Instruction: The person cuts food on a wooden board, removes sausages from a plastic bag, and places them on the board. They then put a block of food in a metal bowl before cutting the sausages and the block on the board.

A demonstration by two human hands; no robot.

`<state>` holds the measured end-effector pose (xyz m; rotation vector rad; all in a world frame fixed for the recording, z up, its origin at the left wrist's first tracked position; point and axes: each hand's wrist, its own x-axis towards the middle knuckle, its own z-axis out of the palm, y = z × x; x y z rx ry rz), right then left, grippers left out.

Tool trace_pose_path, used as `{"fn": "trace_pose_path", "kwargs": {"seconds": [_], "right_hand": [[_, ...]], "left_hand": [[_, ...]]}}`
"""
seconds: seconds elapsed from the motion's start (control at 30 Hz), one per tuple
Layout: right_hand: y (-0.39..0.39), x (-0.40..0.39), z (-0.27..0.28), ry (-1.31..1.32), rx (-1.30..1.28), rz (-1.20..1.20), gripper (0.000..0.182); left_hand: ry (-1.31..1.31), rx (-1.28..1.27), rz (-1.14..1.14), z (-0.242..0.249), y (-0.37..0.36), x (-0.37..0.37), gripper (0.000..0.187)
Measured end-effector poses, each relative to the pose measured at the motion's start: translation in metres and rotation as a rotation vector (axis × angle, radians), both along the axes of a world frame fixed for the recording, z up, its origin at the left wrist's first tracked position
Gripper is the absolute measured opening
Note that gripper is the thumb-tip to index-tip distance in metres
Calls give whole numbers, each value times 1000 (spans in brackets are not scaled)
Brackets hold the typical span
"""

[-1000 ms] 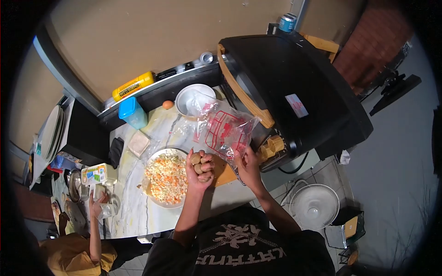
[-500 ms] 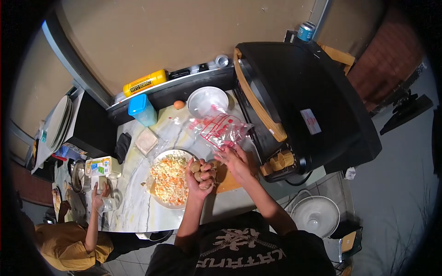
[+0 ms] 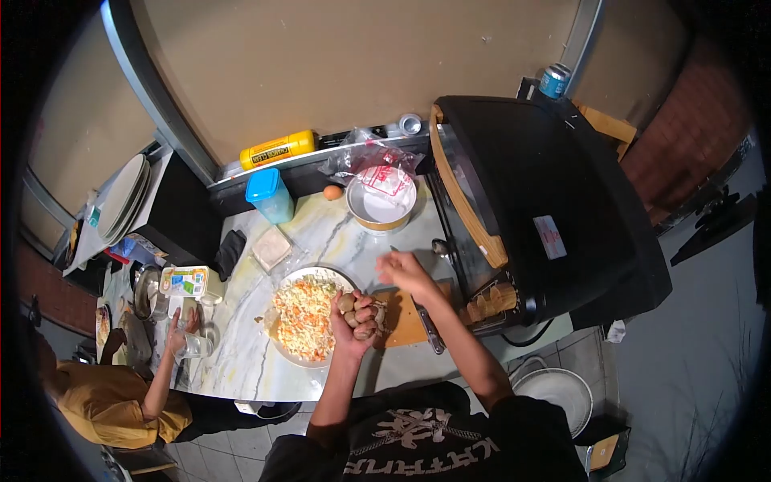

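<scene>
My left hand (image 3: 353, 331) is wrapped round several small brown round pieces (image 3: 350, 304), which look like mushrooms, just right of the plate (image 3: 344, 281) of chopped vegetables (image 3: 303, 317). My right hand (image 3: 406, 273) is raised above the wooden cutting board (image 3: 411, 323), fingers apart and holding nothing visible. A knife (image 3: 430, 328) lies on the board's right part. Beyond my hands stands a metal bowl (image 3: 381, 210), with a clear plastic bag (image 3: 373, 161) with red print over its back rim.
An egg (image 3: 332, 193), a blue-lidded container (image 3: 269, 197) and a packet (image 3: 272, 248) sit at the back left. A black oven (image 3: 546, 185) stands on the right. At far left, another person's hand (image 3: 178, 331) holds a clear container (image 3: 195, 345).
The plastic bag has gone from near my right hand to the metal bowl's back rim. My right hand is now empty, and the knife and a spoon have come into view.
</scene>
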<state>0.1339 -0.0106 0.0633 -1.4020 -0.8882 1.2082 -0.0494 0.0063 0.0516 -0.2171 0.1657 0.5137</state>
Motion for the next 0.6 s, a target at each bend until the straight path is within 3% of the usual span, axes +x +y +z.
{"fn": "trace_pose_path", "kwargs": {"seconds": [0.27, 0.33, 0.47, 0.53, 0.6], "right_hand": [[-94, -35, -12, 53, 99, -91, 22], [-109, -40, -5, 42, 223, -108, 24], [-129, -48, 26, -337, 250, -191, 43], [-134, -50, 37, -371, 246, -198, 54], [-139, -53, 45, -677, 296, -246, 56]], "left_hand": [[126, 67, 35, 23, -3, 19, 31], [154, 134, 31, 31, -8, 30, 30], [66, 85, -30, 20, -11, 46, 31], [132, 77, -1, 18, -21, 52, 33], [270, 74, 86, 11, -28, 59, 37]]}}
